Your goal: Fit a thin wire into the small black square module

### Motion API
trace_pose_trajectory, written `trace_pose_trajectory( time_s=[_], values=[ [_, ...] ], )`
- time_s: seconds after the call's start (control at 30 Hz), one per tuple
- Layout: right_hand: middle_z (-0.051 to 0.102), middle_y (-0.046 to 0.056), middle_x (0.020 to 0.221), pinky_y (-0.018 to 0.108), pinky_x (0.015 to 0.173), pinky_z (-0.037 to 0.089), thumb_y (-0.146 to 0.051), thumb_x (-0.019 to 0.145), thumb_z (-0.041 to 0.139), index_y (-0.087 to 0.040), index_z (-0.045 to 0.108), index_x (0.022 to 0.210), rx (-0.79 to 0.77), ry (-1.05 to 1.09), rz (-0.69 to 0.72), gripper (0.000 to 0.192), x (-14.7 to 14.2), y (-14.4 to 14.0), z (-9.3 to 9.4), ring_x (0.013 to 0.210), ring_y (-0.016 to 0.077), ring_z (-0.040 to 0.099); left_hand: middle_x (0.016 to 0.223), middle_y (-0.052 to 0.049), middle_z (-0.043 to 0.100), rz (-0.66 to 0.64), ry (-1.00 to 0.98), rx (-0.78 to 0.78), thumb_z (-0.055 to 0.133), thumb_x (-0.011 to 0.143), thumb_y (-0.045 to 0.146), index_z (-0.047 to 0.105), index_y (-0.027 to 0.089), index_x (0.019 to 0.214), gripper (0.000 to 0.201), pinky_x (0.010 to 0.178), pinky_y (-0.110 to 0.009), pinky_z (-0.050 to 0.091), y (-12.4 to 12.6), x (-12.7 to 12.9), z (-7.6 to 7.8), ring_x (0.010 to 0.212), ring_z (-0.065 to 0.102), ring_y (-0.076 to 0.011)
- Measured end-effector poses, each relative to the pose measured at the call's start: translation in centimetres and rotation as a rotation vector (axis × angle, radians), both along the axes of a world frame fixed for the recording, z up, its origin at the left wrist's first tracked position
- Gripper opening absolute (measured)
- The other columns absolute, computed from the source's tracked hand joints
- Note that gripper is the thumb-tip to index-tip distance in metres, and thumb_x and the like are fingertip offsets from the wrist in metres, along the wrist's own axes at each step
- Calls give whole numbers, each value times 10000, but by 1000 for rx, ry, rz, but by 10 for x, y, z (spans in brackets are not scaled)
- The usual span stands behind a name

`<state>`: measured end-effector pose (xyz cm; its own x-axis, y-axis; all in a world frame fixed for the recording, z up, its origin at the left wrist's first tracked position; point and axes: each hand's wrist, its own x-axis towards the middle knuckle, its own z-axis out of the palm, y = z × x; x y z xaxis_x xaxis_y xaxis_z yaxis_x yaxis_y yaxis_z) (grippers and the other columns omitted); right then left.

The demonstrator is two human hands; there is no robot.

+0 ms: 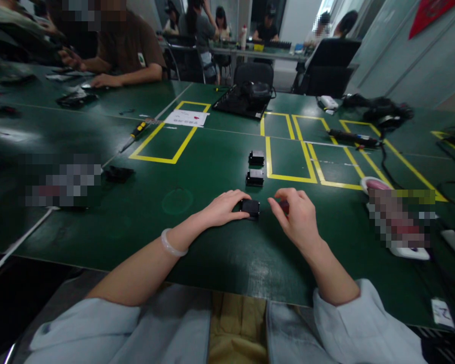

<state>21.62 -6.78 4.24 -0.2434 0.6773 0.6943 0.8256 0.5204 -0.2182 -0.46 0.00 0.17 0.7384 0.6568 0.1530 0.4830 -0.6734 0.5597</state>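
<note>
My left hand [223, 208] rests on the green table [197, 167], its fingers touching a small black block [250, 208] that lies flat. My right hand [298, 215] hovers just right of that block with fingers curled around something small and dark red [284, 206], mostly hidden. Two more small black blocks [255, 177] [257, 157] lie in a line farther from me, beside a yellow taped rectangle [288, 162]. A pale bangle sits on my left wrist.
A yellow-handled screwdriver [136, 132] and a white paper [185, 118] lie at the far left rectangle. A black tray [242, 101] stands at the back centre. Cables and a black tool [354, 137] lie to the right. Other people sit at the far left and at back tables.
</note>
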Motion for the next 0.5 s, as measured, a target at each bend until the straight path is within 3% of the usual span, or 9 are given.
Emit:
trace_pose_trajectory(
  time_s=[0.27, 0.5],
  values=[
    [601, 5, 717, 298, 658, 423, -155, 878, 483, -193, 516, 1001, 19, 16, -1, 133, 0, 0, 0, 646, 158, 539, 1110, -70, 608, 7, 11, 0, 616, 888, 432, 559, 213, 1174, 365, 883, -355, 440, -1, 0, 2, 1019, 562, -239],
    [616, 0, 712, 290, 633, 402, -259, 912, 537, -207, 528, 903, 10, -6, 8, 53, 0, -1, 1, 600, 138, 521, 1118, -74, 609, 13, 7, -13, 600, 892, 445, 559, 217, 1183, 372, 890, -363, 440, 0, 1, 1, 1029, 564, -245]
  ],
)
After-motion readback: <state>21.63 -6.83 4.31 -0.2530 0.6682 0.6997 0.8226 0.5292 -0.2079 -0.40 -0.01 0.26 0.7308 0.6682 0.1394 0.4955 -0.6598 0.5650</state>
